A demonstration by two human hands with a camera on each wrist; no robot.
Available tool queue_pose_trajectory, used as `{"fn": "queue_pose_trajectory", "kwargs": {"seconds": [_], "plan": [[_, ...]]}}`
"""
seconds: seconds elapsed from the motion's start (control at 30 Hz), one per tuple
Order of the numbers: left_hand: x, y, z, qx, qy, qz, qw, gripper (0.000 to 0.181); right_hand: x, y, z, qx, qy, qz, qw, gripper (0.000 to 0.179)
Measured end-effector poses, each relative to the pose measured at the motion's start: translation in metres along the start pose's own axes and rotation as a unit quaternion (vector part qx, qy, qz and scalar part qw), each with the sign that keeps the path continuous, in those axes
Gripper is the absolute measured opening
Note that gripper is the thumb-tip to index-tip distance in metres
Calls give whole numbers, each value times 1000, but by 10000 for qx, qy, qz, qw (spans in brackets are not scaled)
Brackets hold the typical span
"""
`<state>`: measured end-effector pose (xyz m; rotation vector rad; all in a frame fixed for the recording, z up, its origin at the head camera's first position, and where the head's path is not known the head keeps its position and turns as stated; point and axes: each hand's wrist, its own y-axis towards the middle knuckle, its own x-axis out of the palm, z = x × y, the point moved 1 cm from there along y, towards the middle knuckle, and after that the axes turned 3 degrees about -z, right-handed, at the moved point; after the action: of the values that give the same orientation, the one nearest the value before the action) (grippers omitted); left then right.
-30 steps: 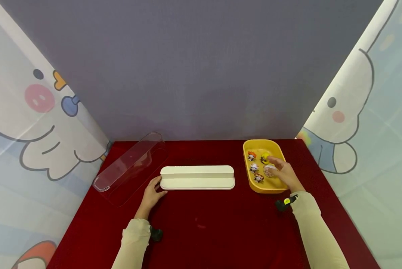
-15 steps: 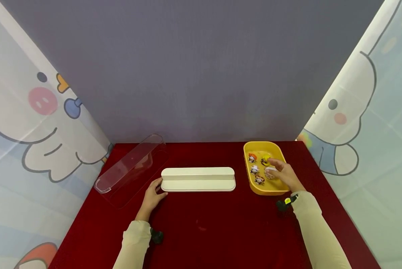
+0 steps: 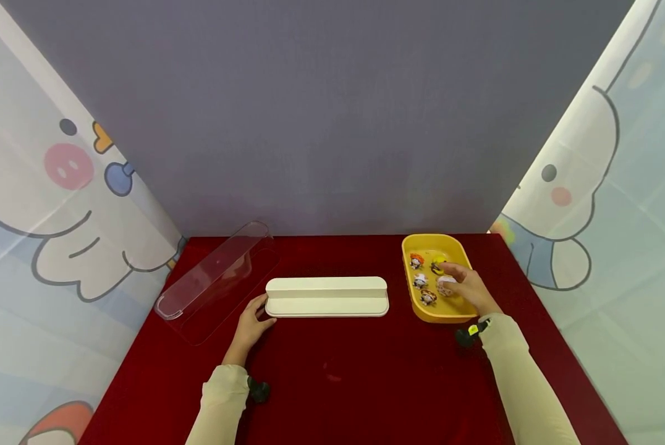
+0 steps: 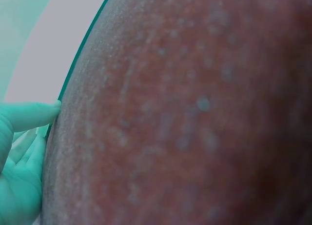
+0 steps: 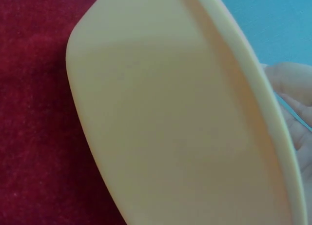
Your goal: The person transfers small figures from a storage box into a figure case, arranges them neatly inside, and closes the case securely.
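Note:
A cream-white stepped display stand (image 3: 327, 298) lies at the middle of the red cloth in the head view. At its left end rests my left hand (image 3: 250, 324), thumb in front of the corner and fingers beside the end. My right hand (image 3: 473, 290) reaches over the right side of a yellow tray (image 3: 453, 314), fingers extended above a round figurine with a white top (image 3: 445, 286). A yellow-topped figurine (image 3: 438, 264) sits just beyond the fingertips. Along the tray's left side are an orange-haired figurine (image 3: 416, 261), a white one (image 3: 419, 281) and a brown-and-orange one (image 3: 428, 297).
A clear plastic cover (image 3: 216, 278) lies slanted at the back left of the red cloth (image 3: 343, 377). A grey panel (image 3: 332, 123) rises behind, and cartoon-printed curtains (image 3: 588, 185) flank both sides. The right wrist view is mostly filled by the tray's outer wall (image 5: 161, 108).
The head view has shifted slightly. Both hands, the stand, the tray and the figurines keep nearly the same places.

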<state>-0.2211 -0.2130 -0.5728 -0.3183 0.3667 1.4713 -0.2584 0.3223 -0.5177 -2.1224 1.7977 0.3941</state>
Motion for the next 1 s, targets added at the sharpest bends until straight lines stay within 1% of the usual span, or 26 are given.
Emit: {"fn": "queue_pose_trajectory", "kwargs": {"seconds": [0.13, 0.3, 0.4, 0.5, 0.73, 1.0], "plan": [[0, 0, 2, 41, 1, -6, 10000, 71, 0, 2, 1, 108, -107, -41, 9999, 54], [-1, -1, 3, 68, 20, -24, 10000, 70, 1, 3, 2, 300, -44, -126, 9995, 54], [-2, -1, 3, 63, 6, -48, 10000, 70, 2, 3, 2, 296, -63, -148, 9994, 53], [-2, -1, 2, 38, -13, -64, 10000, 69, 3, 4, 1, 331, -151, -97, 9993, 51], [-1, 0, 1, 74, 13, -57, 10000, 69, 4, 3, -1, 204, -361, 17, 9991, 49], [-2, -2, 3, 9, 70, -80, 9999, 71, 4, 4, 0, 303, -626, 173, 9974, 42]]}}
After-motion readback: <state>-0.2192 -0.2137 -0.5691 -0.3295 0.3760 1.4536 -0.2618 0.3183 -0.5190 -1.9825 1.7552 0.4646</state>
